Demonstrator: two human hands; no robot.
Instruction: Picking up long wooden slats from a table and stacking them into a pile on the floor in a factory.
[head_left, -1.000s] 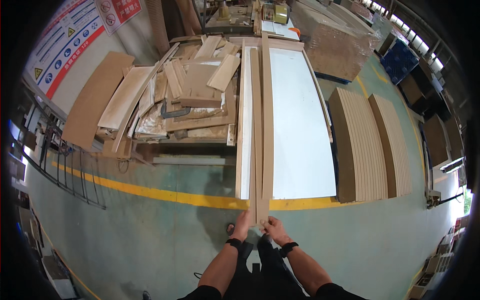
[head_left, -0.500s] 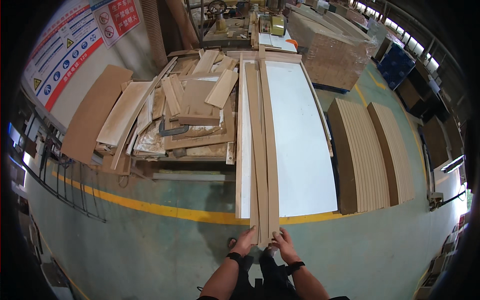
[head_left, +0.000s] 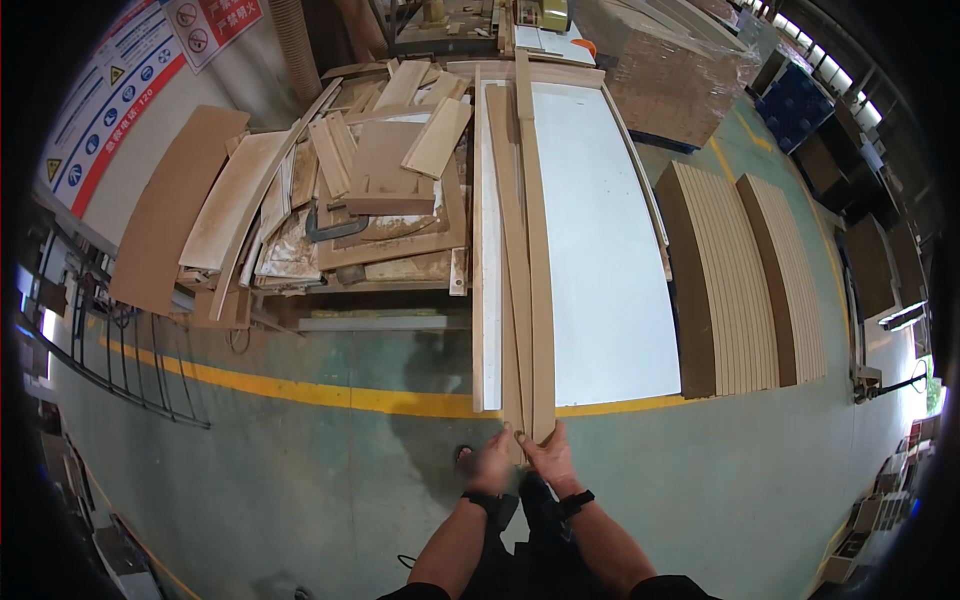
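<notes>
Both hands grip the near end of a bundle of long brown strips (head_left: 530,270). The left hand (head_left: 493,465) is curled around the left edge of the bundle's near end, fingers closed on it; the right hand (head_left: 548,457) clasps the right edge and underside, thumb on top. Both wear dark wristbands.

Change noted: compared with one second ago, the strips' near end now reaches well over the yellow floor line (head_left: 300,388) toward the person, and the hands sit lower in the view. The far ends remain lying on the white panel (head_left: 610,250), along its left margin. Judgement: the bundle is being drawn lengthwise off the stack and is only partly clear.

Surroundings: left of the strips, a heap of scrap boards (head_left: 370,190) on a low platform. Right of the white panel, two stacks of edge-up brown boards (head_left: 740,280). Far right, a wrapped pallet (head_left: 670,70). At the left, a wall with safety posters (head_left: 130,90).
</notes>
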